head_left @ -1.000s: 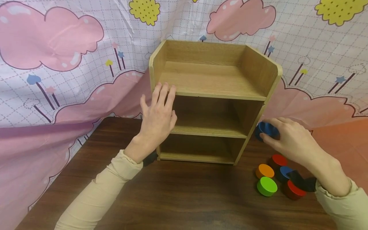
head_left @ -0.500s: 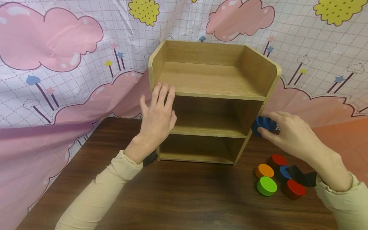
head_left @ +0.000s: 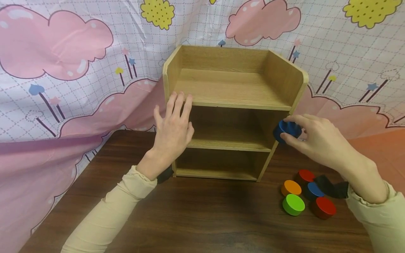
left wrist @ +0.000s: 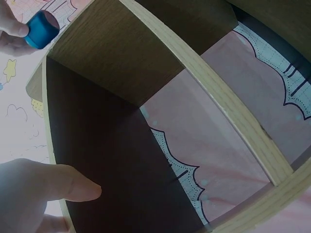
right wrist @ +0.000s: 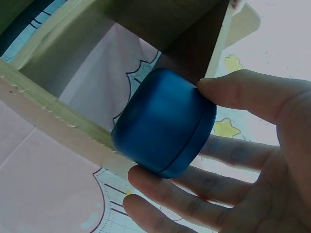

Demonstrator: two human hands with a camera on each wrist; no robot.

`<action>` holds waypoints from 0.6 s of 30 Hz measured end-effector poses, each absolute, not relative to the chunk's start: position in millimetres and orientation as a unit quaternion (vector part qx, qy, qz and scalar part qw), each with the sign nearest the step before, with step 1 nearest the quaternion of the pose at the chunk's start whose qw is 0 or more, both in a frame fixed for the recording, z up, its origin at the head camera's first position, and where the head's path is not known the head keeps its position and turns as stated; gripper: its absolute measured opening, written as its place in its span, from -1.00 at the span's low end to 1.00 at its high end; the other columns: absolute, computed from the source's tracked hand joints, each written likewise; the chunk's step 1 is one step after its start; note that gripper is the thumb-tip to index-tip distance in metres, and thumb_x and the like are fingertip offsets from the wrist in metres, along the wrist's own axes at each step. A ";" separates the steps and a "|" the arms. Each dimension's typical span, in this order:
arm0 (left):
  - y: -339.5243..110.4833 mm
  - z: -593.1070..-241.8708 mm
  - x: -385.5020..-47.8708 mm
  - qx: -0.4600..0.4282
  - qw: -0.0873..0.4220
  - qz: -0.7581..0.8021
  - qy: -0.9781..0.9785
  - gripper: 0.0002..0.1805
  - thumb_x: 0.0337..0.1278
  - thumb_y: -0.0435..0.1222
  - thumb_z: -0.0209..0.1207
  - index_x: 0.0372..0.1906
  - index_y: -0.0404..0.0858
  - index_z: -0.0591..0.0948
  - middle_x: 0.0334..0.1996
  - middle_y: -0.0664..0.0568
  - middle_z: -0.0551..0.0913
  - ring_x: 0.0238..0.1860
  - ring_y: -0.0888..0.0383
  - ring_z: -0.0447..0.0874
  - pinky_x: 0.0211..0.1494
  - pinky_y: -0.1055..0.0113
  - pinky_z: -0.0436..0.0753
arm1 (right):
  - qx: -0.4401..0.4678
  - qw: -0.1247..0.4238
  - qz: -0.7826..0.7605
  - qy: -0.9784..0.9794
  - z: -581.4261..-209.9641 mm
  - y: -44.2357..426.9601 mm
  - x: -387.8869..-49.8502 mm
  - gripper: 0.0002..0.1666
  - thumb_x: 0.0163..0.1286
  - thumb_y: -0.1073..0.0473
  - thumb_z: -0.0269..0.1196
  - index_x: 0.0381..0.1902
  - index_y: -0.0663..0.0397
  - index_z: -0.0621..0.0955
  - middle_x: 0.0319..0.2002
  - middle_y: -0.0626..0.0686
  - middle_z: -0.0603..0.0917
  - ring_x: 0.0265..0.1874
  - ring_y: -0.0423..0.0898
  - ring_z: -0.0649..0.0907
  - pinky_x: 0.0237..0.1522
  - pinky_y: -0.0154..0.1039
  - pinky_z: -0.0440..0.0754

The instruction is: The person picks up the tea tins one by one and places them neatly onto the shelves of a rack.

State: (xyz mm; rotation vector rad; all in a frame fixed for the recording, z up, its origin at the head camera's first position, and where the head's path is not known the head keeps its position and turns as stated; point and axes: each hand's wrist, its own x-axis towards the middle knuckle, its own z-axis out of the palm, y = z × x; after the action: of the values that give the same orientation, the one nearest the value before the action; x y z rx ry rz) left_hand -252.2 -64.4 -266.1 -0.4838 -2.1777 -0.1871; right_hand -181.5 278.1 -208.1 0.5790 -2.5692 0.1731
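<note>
Working at the dark wood-grain table (head_left: 202,218), I face a three-tier wooden shelf unit (head_left: 221,84). My left grip (head_left: 173,130) is relaxed and holds nothing, fingers spread at the unit's upper left front edge, perhaps to steady it. My right grip (head_left: 321,140) pinches the blue cylindrical container (right wrist: 163,124), off the table by the unit's right front edge; touching or not, I can't tell. I judge this a carrying step; next calls for a firm pinch, clear of that edge. Lower down stand two red cylinders (head_left: 323,208), a blue cylinder (head_left: 314,190), an orange cylinder (head_left: 291,188) and a green cylinder (head_left: 294,205).
</note>
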 end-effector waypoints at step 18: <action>-65.1 -265.7 -252.0 -0.197 0.431 -0.080 -0.877 -0.19 0.01 -0.28 0.23 0.43 -0.19 0.22 0.40 -0.13 0.29 0.47 -0.06 0.11 0.23 -0.38 0.18 | 0.229 0.259 0.101 -0.933 -177.9 255.2 -188.1 -0.54 0.12 0.13 0.40 -0.01 0.16 0.65 -0.30 0.15 0.74 -0.41 0.00 0.69 -0.41 -0.29 0.57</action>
State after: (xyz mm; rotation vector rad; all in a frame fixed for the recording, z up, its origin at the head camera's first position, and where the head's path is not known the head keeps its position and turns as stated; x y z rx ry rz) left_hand -252.0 -65.1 -265.7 -0.4906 -2.1869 -0.1999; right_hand -188.1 255.2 -177.9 0.6211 -2.5276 0.2746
